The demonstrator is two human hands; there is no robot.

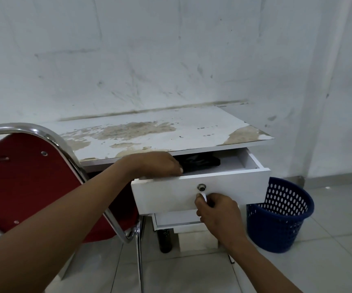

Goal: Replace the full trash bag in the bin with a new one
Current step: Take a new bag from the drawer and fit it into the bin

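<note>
Wall (170, 49): flat, painted white, with grey scuffs and streaks; it runs behind the desk and meets the floor at the right.

Floor (329, 261): large, pale, glossy square tiles with thin joints.

Desk (170, 132): white laminate board, rectangular top. The coating has peeled in ragged patches and shows brown fibrous core at the middle and at the right front corner.

Chair (23, 176): red padded back with rivets, framed in a bent chrome tube. It stands at the left, just beside the desk.

Drawer (192, 191): a white box with a flat front panel, pulled partly out beneath the desk top. A round metal lock (201, 187) sits in the middle of the panel, with a small white handle (203, 196) directly below it. A second white drawer front is visible underneath.

Bin (280, 216): dark blue plastic, round and tapered, its wall perforated with rows of oval holes. It stands on the floor to the right of the desk, below the drawer's right end. No liner shows over the visible rim or wall.

Black bag (200, 162): dark, crumpled, thin material, lying inside the open drawer toward the back.

Left hand (156, 164): rests over the drawer's top edge, fingers curled down into the opening, touching the near end of the black bag. A firm grip cannot be confirmed.

Right hand (217, 214): fingers and thumb pinch the handle.

A dark cylindrical bottle (165, 240) stands on the floor under the desk.
</note>
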